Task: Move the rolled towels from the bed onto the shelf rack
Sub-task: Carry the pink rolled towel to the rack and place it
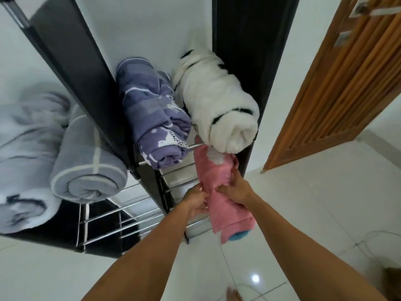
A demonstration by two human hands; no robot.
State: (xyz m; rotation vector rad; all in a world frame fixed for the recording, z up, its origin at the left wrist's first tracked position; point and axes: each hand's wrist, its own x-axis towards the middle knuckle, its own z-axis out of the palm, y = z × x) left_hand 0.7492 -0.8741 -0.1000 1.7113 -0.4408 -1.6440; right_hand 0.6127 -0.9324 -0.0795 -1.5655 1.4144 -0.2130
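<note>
Four rolled towels (156,114) on rack (138,216).

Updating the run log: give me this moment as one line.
step: shelving pink towel | left hand: grips towel | right hand: grips towel | rack: purple towel and white towel on upper tier

5 rolled towels (219,101), 1 shelf rack (149,185), 2 hands (236,192), 1 wooden door (338,88)
</note>
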